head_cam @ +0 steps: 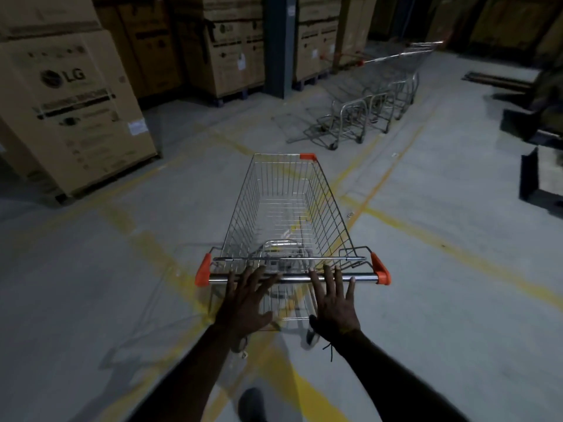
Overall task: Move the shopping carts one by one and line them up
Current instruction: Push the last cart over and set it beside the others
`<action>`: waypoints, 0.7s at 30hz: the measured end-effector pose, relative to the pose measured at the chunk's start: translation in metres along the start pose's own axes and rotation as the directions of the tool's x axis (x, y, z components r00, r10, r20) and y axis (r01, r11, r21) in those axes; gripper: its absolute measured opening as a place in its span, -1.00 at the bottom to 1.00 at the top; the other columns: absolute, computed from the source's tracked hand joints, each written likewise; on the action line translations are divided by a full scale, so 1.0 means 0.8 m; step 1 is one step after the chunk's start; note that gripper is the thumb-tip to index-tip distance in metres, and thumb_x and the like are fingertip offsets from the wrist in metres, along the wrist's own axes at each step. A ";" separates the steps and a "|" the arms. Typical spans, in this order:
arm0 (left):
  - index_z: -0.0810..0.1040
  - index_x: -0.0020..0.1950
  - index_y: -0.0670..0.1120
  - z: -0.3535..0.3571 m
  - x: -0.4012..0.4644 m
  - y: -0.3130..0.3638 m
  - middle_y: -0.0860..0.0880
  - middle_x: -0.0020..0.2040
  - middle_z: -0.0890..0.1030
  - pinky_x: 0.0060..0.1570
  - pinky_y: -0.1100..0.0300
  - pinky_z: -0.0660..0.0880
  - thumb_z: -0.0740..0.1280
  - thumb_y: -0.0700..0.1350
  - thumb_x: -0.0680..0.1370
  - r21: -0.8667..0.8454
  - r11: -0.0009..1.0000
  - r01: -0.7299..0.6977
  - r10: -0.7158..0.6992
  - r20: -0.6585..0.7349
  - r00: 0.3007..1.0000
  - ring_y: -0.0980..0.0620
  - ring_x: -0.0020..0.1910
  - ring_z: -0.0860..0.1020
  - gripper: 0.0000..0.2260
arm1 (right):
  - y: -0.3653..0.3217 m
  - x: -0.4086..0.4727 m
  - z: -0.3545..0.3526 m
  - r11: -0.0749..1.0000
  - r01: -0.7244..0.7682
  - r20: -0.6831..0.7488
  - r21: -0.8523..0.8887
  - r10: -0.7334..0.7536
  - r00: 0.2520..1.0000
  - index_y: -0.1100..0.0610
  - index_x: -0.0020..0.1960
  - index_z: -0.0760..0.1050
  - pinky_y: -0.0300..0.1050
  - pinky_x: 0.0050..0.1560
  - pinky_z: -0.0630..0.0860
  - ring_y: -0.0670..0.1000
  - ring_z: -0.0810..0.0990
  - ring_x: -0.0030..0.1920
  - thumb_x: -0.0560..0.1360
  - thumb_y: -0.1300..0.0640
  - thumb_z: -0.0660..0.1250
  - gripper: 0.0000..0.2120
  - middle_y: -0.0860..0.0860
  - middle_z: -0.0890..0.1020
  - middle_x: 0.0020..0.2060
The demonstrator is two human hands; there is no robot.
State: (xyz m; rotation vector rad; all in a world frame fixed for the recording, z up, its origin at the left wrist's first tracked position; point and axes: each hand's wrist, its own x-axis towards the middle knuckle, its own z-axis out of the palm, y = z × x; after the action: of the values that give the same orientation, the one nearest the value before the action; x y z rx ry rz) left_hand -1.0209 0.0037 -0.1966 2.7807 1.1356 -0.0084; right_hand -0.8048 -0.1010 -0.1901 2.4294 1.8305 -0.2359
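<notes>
A wire shopping cart (286,214) stands on the grey concrete floor (441,269), its basket pointing away from the camera and slightly to the right, across faded yellow floor lines (393,217). Its chrome handle bar (292,278), capped at both ends with orange plastic corner pieces (202,271), runs crosswise just ahead of both hands.

The left hand (246,303) is spread flat, fingers splayed, with the fingertips reaching over the left half of the bar; it is not wrapped around it. The right hand (335,303) is likewise splayed, its fingertips lying at or just over the right half of the bar, thumb hanging below. Neither hand is clenched on the handle; whether the palms press the bar cannot be told.

Ahead and to the right, near a grey pillar (278,44), a row of nested carts (374,99) stands in line, well apart from the near cart. Large LG cardboard boxes (70,95) are stacked along the left. 1 dark shoe (251,403) shows at the bottom edge.
</notes>
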 end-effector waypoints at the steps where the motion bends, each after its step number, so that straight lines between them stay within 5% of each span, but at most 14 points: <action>1: 0.02 0.56 0.25 -0.001 0.023 -0.006 0.00 0.57 0.17 0.41 -0.35 0.02 0.22 0.32 0.35 -0.007 1.000 -0.014 0.014 0.000 1.000 -0.14 0.54 0.12 -0.19 | 0.005 0.017 -0.007 1.000 -0.023 -0.008 -0.012 0.023 1.000 -0.03 0.45 -0.57 0.36 0.32 -0.49 0.28 -0.38 0.49 0.41 -0.23 0.34 0.14 0.19 -0.40 0.47; 7: -0.10 0.53 0.32 -0.017 0.161 -0.041 0.02 0.59 0.07 0.46 -0.28 -0.18 0.21 0.31 0.35 -0.037 0.994 -0.107 0.108 0.012 0.994 -0.08 0.57 -0.06 -0.19 | 0.021 0.117 -0.034 0.974 -0.224 0.030 0.027 0.223 0.974 -0.06 0.39 -0.66 0.33 0.34 -0.47 0.24 -0.46 0.47 0.42 0.00 0.34 0.14 0.19 -0.53 0.40; 12: -0.08 0.53 0.31 -0.028 0.261 -0.061 0.02 0.58 0.10 0.45 -0.30 -0.14 0.18 0.32 0.34 -0.031 0.984 -0.178 0.179 0.018 0.984 -0.09 0.57 0.00 -0.20 | 0.050 0.196 -0.049 0.965 -0.262 0.072 0.010 0.261 0.963 -0.02 0.41 -0.64 0.30 0.46 -0.28 0.27 -0.44 0.47 0.42 -0.13 0.39 0.19 0.22 -0.48 0.43; 21: -0.03 0.51 0.34 -0.031 0.441 -0.066 0.03 0.56 0.17 0.44 -0.29 -0.17 0.28 0.25 0.35 -0.035 0.977 -0.208 0.208 -0.026 0.978 -0.08 0.55 0.06 -0.20 | 0.134 0.338 -0.076 0.966 -0.259 0.079 -0.013 0.259 0.963 -0.05 0.43 -0.63 0.35 0.40 -0.35 0.32 -0.43 0.47 0.43 -0.27 0.34 0.16 0.22 -0.46 0.46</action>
State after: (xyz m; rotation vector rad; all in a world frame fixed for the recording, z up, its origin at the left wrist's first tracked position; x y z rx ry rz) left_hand -0.8062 0.2897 -0.1991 2.8573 0.8342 0.0651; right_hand -0.6248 0.1352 -0.1807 2.5822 1.4596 -0.3041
